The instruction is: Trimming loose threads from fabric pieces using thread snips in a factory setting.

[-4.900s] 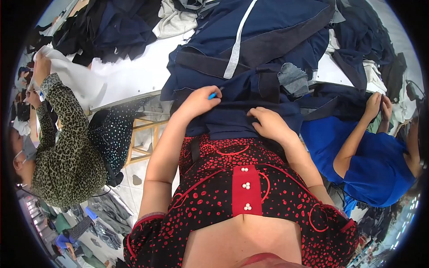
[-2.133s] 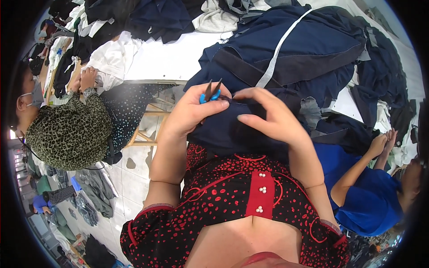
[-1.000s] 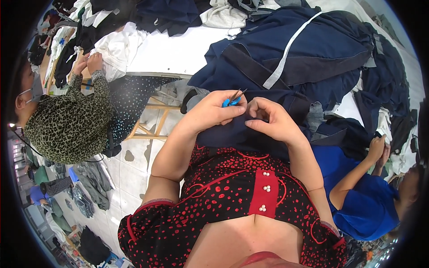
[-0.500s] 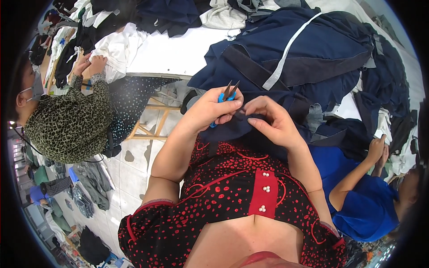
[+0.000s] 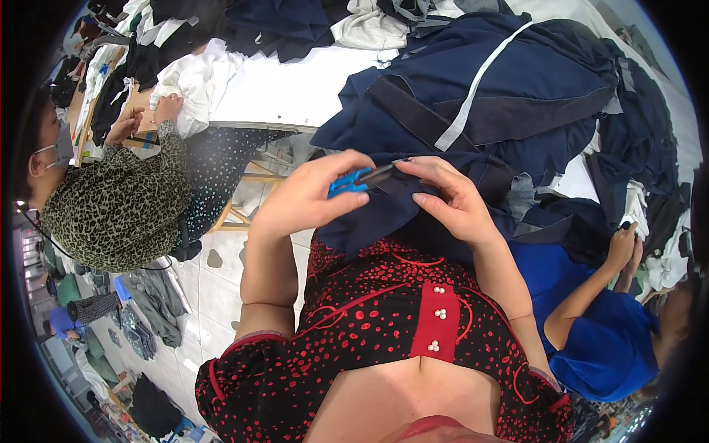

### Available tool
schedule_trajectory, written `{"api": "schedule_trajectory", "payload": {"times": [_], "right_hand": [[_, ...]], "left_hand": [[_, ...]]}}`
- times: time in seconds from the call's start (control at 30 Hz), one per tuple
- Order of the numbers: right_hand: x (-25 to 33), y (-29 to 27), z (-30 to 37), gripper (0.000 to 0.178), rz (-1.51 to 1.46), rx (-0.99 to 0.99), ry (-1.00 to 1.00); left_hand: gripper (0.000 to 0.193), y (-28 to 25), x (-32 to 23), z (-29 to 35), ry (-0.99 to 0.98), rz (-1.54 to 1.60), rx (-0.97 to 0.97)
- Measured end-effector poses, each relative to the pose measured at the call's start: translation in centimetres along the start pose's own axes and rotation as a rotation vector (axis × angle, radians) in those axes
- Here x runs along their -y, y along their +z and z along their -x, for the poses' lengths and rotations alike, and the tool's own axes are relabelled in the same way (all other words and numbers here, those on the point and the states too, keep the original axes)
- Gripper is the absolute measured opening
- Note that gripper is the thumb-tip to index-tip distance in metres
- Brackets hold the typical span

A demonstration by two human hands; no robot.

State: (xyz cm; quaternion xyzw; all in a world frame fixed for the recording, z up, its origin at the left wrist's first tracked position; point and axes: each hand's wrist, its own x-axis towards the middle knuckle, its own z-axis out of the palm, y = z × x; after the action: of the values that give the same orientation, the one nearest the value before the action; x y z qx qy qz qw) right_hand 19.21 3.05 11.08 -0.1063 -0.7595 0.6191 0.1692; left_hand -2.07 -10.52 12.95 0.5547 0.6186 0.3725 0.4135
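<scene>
Blue-handled thread snips (image 5: 350, 183) lie in my left hand (image 5: 306, 193), which is closed around them. Their dark blades point right, toward the fingertips of my right hand (image 5: 456, 203). That hand is bent over a piece of navy cloth (image 5: 380, 218), its fingers curled at the upper edge and its thumb lower down. Exactly how the fingertips grip the cloth is partly hidden. The cloth hangs down in front of my red-spotted black top.
A large navy fabric heap (image 5: 517, 88) covers the table ahead, with a pale strip (image 5: 480, 85) across it. On the left a person in a patterned top handles white cloth (image 5: 196, 85); at right a person in blue (image 5: 605, 340) works close by. A wooden stand (image 5: 255, 184) is left.
The snips have swung from pointing up to pointing right, their blades now beside my right fingertips. My left hand has turned and shifted slightly left. The left co-worker's hands have moved apart.
</scene>
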Motion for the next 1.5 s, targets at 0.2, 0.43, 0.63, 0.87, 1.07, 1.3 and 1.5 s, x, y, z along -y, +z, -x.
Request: {"api": "schedule_trajectory", "payload": {"times": [0.2,0.43,0.63,0.87,1.07,1.3,1.5], "right_hand": [[-0.3,0.3,-0.2,0.041,-0.034,-0.006,-0.025],[-0.3,0.3,-0.2,0.041,-0.033,-0.014,-0.052],[-0.2,0.3,-0.3,0.042,-0.044,-0.017,-0.05],[-0.2,0.3,-0.4,0.044,-0.01,-0.004,-0.064],[0.0,0.3,-0.2,0.044,-0.026,0.0,-0.012],[-0.4,0.1,-0.4,0.046,0.047,-0.11,0.034],[-0.4,0.6,-1.5,0.048,-0.167,-0.132,0.086]], "left_hand": [[0.04,1.0,0.6,-0.6,0.075,0.02,0.114],[0.041,2.7,1.3,-1.7,0.053,0.243,0.187],[0.031,3.3,1.4,-1.7,0.059,0.454,0.105],[0.028,3.4,1.1,-1.6,0.025,0.474,0.098],[0.028,2.9,0.6,-1.4,-0.125,0.449,0.117],[0.033,1.9,0.9,-1.5,-0.016,0.331,-0.027],[0.022,4.6,0.8,-2.9,0.077,0.117,-0.133]]}}
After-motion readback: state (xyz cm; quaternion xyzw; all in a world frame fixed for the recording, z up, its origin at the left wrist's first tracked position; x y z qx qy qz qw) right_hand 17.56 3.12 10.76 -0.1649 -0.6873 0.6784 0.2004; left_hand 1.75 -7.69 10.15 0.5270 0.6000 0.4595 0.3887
